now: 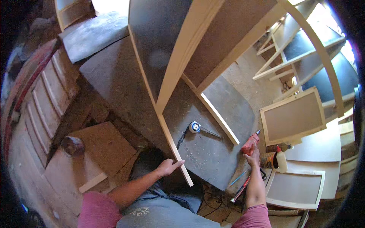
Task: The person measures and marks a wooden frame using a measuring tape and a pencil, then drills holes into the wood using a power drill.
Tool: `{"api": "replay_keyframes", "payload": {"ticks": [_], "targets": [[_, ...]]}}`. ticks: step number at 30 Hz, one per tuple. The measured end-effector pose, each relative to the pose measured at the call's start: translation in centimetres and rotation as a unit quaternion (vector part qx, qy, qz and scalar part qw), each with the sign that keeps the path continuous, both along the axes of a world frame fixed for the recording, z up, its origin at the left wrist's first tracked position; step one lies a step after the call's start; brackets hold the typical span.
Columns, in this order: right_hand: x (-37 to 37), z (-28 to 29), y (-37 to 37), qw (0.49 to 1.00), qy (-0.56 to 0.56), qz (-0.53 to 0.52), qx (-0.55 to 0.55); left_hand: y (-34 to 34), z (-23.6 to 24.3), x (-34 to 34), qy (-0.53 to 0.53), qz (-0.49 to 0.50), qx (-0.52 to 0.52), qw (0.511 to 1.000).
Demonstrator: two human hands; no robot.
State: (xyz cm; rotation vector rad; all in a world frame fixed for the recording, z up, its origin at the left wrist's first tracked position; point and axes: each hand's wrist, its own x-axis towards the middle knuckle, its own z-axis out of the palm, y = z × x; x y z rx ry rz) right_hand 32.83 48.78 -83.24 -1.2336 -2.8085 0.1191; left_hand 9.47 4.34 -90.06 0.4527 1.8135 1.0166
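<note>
My left hand (167, 167) is closed around the near end of a pale wooden strip (167, 133), part of a large frame with dark panels (159, 41) that rises in front of me. My right hand (253, 159) grips a red power drill (251, 143), whose bit points away to the right. Between the two hands, a round blue-and-white thing (194, 127) rests on the grey work surface (213, 159); its kind is unclear. To its right, a second wooden strip (219, 118) of the frame reaches toward me.
A capped squeeze bottle (281, 161) and a dark can (270, 160) stand right of the drill. Nearby are framed panels (293, 116) and curved wooden pieces. A blue pencil-like stick (237, 178) lies near the surface's edge. At left are a round tin (73, 146) and a wood offcut (93, 182).
</note>
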Motion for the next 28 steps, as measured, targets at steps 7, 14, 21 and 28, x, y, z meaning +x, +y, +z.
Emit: {"api": "replay_keyframes", "payload": {"ticks": [7, 14, 21, 28], "targets": [[5.8, -5.0, 8.0, 0.986, 0.117, 0.023, -0.118, 0.4, 0.5, -0.2, -0.023, -0.029, 0.012, 0.999], [6.4, -6.5, 7.7, 0.976, 0.152, 0.017, -0.153, -0.2, 1.3, 0.1, -0.006, -0.013, 0.018, 1.0], [4.1, -3.0, 2.5, 0.996, 0.03, -0.081, -0.005, 0.2, 0.5, 4.5, 0.012, 0.044, -0.024, 0.999], [4.1, -1.6, -7.7, 0.983, 0.155, -0.004, 0.101, -3.2, -0.8, 9.4, 0.108, -0.311, 0.061, 0.942]]}}
